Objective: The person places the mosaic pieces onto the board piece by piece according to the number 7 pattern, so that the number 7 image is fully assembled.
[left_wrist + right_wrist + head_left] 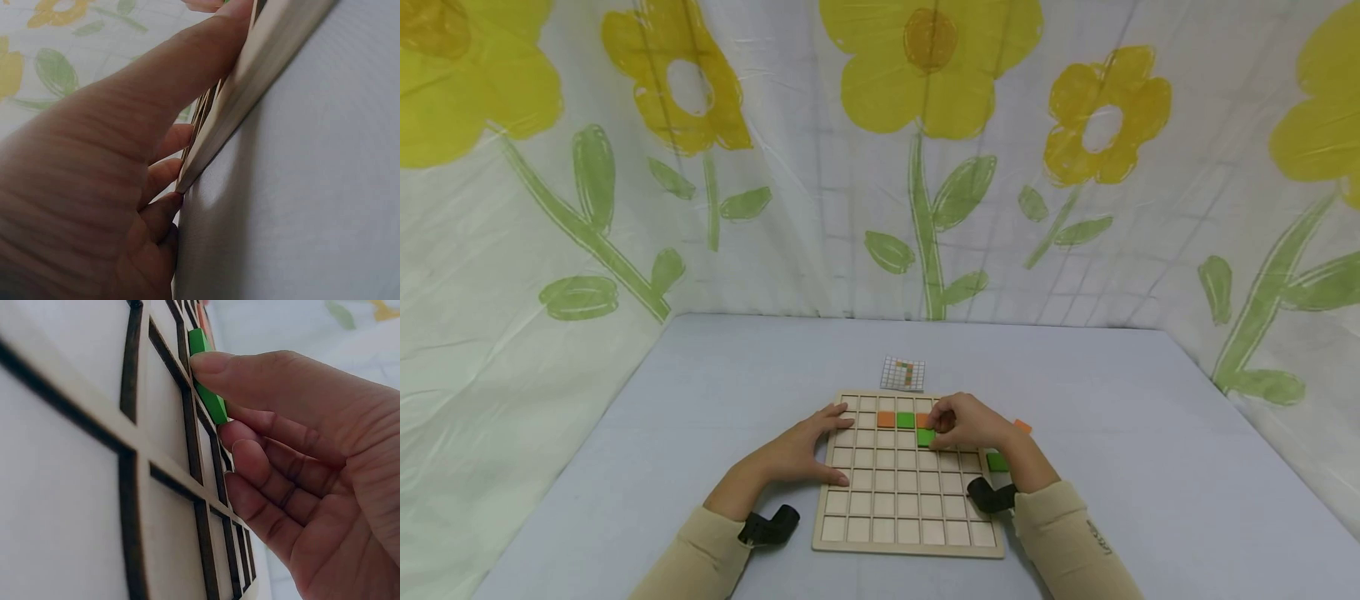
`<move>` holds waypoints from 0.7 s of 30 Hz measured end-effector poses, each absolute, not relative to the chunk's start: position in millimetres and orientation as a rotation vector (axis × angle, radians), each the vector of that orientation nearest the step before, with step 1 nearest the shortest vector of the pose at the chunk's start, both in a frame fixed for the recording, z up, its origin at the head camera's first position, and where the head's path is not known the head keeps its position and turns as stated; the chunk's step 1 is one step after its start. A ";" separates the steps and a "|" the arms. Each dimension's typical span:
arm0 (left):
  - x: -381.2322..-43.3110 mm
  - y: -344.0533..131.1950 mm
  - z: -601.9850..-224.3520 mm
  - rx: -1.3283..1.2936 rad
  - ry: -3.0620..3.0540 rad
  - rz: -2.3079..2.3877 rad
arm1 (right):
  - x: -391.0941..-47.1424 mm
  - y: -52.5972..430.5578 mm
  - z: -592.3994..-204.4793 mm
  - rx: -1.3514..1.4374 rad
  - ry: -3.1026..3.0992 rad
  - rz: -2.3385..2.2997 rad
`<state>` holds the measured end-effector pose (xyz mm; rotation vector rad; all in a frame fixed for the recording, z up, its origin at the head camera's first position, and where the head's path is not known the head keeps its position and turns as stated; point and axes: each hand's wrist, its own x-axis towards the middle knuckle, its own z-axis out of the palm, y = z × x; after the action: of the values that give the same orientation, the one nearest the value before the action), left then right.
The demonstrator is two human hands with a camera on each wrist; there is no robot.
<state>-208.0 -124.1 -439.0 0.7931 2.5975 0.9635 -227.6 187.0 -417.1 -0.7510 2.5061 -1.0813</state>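
Note:
A wooden grid board (884, 505) lies on the table, its cells framed by raised strips. Near its top sit an orange tile (886, 419), a green tile (906, 420) and another orange tile (922, 420) in a row. My right hand (973, 423) pinches a second green tile (209, 400) by its edges, just below the right-hand orange one; whether it lies flat in its cell I cannot tell. With fingers spread, my left hand (797, 450) rests on the board's left edge, thumb lower down and fingertips near the upper corner.
Behind the board lies a small printed card (903, 374) with a coloured grid pattern. To the right, partly hidden by the right arm, are a loose green tile (997, 462) and an orange tile (1022, 426). A flower-painted curtain (790, 275) hangs behind the table.

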 end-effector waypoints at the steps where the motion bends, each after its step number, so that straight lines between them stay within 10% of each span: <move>1: -208.0 -124.3 -439.1 0.792 2.598 0.963 | -227.6 186.9 -417.2 -0.748 2.510 -1.079; 21: -208.0 -124.5 -439.7 0.791 2.599 0.967 | -227.0 187.0 -416.1 -0.748 2.522 -1.063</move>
<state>-208.0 -124.5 -439.7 0.7911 2.5989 0.9670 -227.0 187.0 -416.1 -0.7479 2.5220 -1.0633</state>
